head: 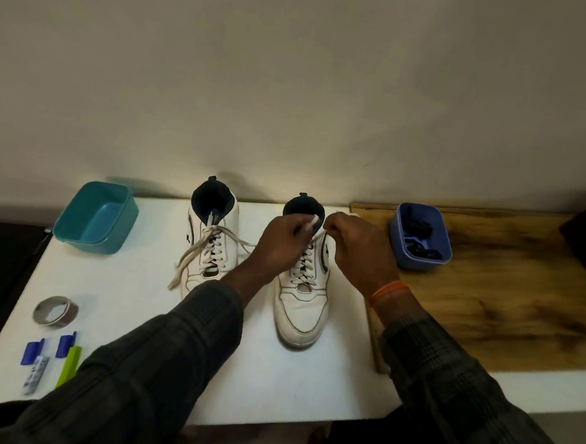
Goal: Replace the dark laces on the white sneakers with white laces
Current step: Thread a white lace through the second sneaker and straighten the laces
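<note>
A white worktop [137, 281] stood against a plain wall [293, 84]; both the left hand [279, 246] and right hand [358, 250] pinched white lace ends [314, 219] over the right sneaker [301, 311].

Plain beige wall [293, 84] behind white table [274, 385]; wooden board [501, 320] at right (dim light).

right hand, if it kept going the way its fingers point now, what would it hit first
The right hand points left toward the left hand, both pinching white lace ends over the right white sneaker. It would likely meet the left hand's fingers first, though depth is unclear.
</note>
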